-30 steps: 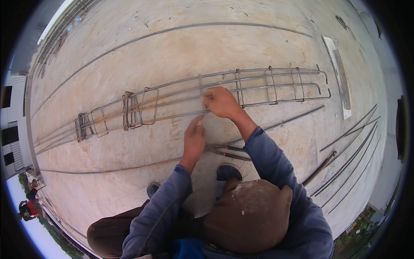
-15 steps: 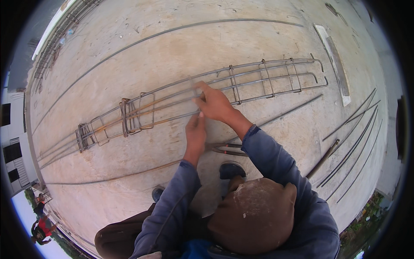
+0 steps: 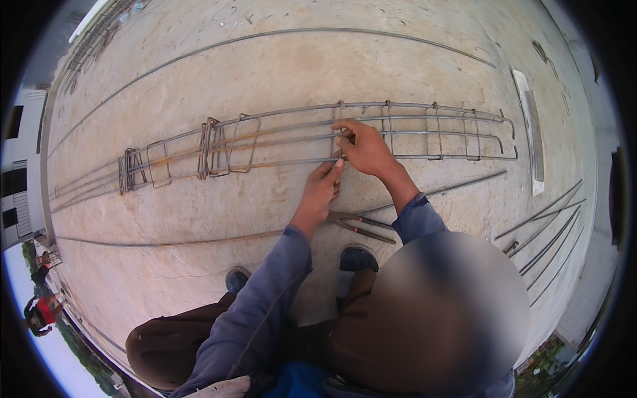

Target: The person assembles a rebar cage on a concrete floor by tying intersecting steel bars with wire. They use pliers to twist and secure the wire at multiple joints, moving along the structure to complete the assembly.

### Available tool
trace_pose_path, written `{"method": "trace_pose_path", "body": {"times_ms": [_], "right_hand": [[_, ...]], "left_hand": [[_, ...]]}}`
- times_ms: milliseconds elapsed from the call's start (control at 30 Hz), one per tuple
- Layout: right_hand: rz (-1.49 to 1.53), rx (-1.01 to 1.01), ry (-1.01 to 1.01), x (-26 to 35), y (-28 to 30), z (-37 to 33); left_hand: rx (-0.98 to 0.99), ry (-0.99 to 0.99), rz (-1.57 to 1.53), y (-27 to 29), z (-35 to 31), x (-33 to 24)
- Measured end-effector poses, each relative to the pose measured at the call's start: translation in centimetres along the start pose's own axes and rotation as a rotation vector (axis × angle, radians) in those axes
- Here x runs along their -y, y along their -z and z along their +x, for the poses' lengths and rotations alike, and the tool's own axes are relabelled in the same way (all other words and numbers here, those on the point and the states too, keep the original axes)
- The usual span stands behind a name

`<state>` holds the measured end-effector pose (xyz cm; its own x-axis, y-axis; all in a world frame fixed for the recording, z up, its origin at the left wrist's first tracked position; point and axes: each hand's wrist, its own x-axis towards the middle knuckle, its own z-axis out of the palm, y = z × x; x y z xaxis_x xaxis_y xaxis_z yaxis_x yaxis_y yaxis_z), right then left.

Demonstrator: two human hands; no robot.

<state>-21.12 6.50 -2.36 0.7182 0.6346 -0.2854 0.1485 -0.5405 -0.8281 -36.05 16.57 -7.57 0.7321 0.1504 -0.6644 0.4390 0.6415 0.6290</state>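
Note:
A long rebar cage of steel bars and bent wire stirrups lies across the concrete in front of me. My right hand grips one rectangular stirrup around the bars, thumb and fingers closed on its near side. Lower down, my left hand pinches the same stirrup beside the nearest bar; the exact contact is partly hidden by the fingers. More stirrups stand spaced along the right part. Bunched stirrups hang on the bars to the left. Pincers with dark handles lie near my right foot.
One long bar lies beyond the cage, another on the near side. At right are a pale plank and several loose rods. A person in red is at the far left edge.
Both hands have shifted right along the cage with the stirrup, which was blurred by motion and now stands upright across the bars. The whole view has turned slightly.

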Motion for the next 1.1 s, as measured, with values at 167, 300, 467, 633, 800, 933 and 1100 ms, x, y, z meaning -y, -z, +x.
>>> {"method": "trace_pose_path", "body": {"times_ms": [167,300,467,633,800,933,1100], "right_hand": [[-0.225,-0.034,0.122,0.5,0.2,-0.2],[-0.521,0.009,0.177,0.8,-0.3,0.3],[-0.478,-0.153,0.320,0.5,-1.5,-0.4],[-0.422,-0.314,0.350,0.5,-3.4,-4.2],[-0.434,-0.394,0.396,0.6,-4.6,-6.3],[-0.415,-0.310,0.175,0.8,-4.0,-5.9],[-0.425,-0.145,-0.005,1.8,-3.9,-5.7]], "left_hand": [[0.033,0.026,-0.127,-0.3,-0.2,0.1],[0.053,-0.035,-0.211,-0.3,0.2,1.3],[-0.047,-0.143,-0.118,-1.3,0.5,2.2],[-0.124,-0.321,-0.043,-2.0,0.9,3.4],[-0.173,-0.462,-0.011,-2.8,0.5,3.7],[-0.230,-0.396,0.033,-3.2,0.8,3.7],[-0.283,-0.527,0.368,-1.0,1.6,4.5]]}}
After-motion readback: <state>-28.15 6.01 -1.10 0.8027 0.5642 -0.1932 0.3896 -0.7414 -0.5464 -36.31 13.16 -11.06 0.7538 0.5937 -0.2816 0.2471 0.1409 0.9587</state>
